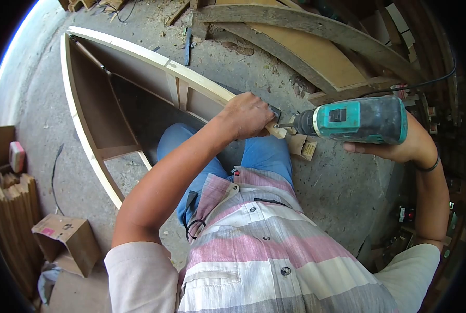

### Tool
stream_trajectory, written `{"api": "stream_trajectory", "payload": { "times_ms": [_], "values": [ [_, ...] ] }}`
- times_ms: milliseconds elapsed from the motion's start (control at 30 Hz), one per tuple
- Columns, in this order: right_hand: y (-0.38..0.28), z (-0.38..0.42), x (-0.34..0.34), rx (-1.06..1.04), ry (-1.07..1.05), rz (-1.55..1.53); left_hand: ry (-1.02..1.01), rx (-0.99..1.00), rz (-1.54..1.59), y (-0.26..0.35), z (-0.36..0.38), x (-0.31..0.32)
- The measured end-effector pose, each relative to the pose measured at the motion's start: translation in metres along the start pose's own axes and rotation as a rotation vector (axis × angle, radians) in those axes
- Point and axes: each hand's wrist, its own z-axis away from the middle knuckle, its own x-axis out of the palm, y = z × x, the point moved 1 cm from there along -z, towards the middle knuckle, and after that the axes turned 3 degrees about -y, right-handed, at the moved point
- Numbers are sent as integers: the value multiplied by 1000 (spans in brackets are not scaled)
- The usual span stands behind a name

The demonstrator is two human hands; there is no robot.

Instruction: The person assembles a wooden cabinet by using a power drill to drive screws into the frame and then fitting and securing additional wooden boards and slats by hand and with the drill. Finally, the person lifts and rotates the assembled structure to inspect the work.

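My right hand [389, 149] is wrapped round the handle of a teal and black cordless drill [342, 120], mostly hidden beneath its body. The drill lies level, its chuck pointing left, and the bit's tip is right at the end of a pale wooden strip [278, 130]. My left hand [247, 113] is closed over that end, fingers curled round the wood. The strip belongs to a curved, boat-shaped wooden frame [139, 58] with brown panels inside, which stretches away to the upper left. My knees are beside the frame's near end.
A small torn cardboard box [302, 147] lies on the concrete floor [337, 193] under the drill. Large curved timber pieces [306, 26] stand at the upper right. On the left are an open cardboard box [68, 242] and stacked wooden boards [14, 219].
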Motion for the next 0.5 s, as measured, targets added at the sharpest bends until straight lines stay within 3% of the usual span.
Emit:
{"api": "stream_trajectory", "payload": {
  "times_ms": [500],
  "values": [
    [7,2,-2,54,-5,-138,-8,-4,32,-2,-2,2]
  ]
}}
